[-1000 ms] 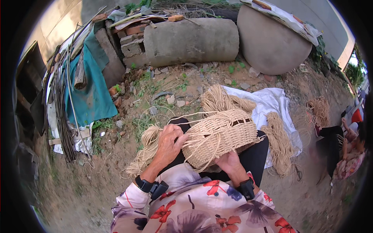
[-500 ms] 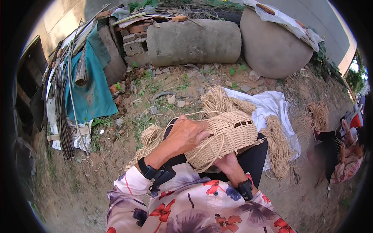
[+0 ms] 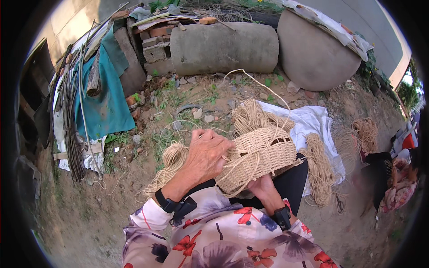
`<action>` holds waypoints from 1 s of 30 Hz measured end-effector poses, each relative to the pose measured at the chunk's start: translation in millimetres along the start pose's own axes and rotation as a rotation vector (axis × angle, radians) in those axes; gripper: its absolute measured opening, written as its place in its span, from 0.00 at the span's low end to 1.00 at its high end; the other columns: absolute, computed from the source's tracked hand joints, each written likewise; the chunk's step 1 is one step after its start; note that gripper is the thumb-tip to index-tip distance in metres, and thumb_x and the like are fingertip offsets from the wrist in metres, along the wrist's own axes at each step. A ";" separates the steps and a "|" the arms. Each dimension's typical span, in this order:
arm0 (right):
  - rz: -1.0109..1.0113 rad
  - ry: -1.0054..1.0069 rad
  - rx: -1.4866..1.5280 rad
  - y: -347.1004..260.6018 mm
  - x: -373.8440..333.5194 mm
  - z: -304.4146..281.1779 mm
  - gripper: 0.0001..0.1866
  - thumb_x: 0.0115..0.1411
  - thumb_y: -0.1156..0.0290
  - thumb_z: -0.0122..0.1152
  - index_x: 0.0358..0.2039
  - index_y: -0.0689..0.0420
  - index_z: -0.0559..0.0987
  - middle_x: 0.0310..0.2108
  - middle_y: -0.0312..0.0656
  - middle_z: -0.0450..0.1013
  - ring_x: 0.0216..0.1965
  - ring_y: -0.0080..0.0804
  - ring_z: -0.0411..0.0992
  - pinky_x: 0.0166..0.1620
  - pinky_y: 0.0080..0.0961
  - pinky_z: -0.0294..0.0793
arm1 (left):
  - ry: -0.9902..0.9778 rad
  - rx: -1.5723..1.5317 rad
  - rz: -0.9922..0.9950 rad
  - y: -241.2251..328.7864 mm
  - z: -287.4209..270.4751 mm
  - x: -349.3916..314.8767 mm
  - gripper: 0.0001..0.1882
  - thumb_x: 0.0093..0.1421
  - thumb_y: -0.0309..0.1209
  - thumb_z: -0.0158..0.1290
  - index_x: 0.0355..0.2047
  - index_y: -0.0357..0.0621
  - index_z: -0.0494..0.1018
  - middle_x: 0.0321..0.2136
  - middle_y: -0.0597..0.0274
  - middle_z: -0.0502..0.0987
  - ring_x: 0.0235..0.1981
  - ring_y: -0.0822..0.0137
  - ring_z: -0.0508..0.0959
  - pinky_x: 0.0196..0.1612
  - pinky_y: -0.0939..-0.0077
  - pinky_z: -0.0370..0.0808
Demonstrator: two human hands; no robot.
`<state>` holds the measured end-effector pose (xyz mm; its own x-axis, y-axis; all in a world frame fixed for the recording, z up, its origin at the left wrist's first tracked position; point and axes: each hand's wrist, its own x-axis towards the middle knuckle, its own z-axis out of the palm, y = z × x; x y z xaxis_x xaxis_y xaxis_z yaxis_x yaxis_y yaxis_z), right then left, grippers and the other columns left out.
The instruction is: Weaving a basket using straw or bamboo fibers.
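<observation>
Across my lap rests a partly woven basket (image 3: pixel 268 154) of tan twisted cord, tilted, with a gap in its weave near the far right corner. My right hand (image 3: pixel 263 186) grips its near underside, with the fingers partly hidden below it. At the basket's left end, my left hand (image 3: pixel 208 151) is closed with its fingers curled around a strand of cord; the basket hides some fingertips. A loose strand (image 3: pixel 263 84) arches up beyond the basket and comes down to its far right side.
Cord hanks lie left (image 3: pixel 173 163), behind (image 3: pixel 252 117) and right (image 3: pixel 319 172) of the basket, partly over a white sheet (image 3: pixel 308 120). Dark scissors (image 3: pixel 340 204) lie on the dirt. Another person (image 3: pixel 397 183) sits at right. A concrete cylinder (image 3: pixel 223 48) and teal cloth (image 3: pixel 103 98) stand beyond.
My left hand has drawn back a little to the left, off the basket's top. A loop of cord now arches above the far side. My right hand stays put.
</observation>
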<state>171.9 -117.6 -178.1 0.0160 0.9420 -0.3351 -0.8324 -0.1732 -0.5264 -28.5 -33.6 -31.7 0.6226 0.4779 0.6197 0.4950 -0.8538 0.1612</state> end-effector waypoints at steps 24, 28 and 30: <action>0.014 0.044 -0.041 1.5 0.0 -2.6 0.19 0.66 0.54 0.46 0.52 0.48 0.71 0.47 0.33 0.74 0.45 0.27 0.72 0.40 0.30 0.73 | -0.424 -0.100 -0.178 8.8 7.8 19.5 0.15 0.59 0.42 0.52 0.30 0.41 0.71 0.23 0.50 0.77 0.29 0.47 0.78 0.29 0.54 0.72; 0.019 0.090 -0.062 2.1 -0.5 4.8 0.18 0.66 0.54 0.47 0.51 0.48 0.72 0.46 0.33 0.74 0.43 0.27 0.72 0.37 0.28 0.72 | -0.369 -0.190 -0.033 1.6 15.7 12.6 0.12 0.58 0.38 0.52 0.28 0.41 0.71 0.25 0.50 0.76 0.29 0.48 0.77 0.31 0.55 0.71; 0.020 0.054 -0.067 2.2 0.4 0.0 0.17 0.66 0.55 0.47 0.50 0.48 0.73 0.44 0.32 0.75 0.42 0.27 0.72 0.36 0.28 0.71 | -0.339 -0.200 0.004 1.2 18.3 8.8 0.11 0.58 0.37 0.51 0.28 0.41 0.72 0.25 0.51 0.75 0.30 0.49 0.76 0.32 0.55 0.71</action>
<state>170.1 -117.6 -179.4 0.0310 0.9215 -0.3871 -0.7940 -0.2126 -0.5695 -11.4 -26.7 -40.1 0.8055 0.4870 0.3376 0.3849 -0.8632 0.3267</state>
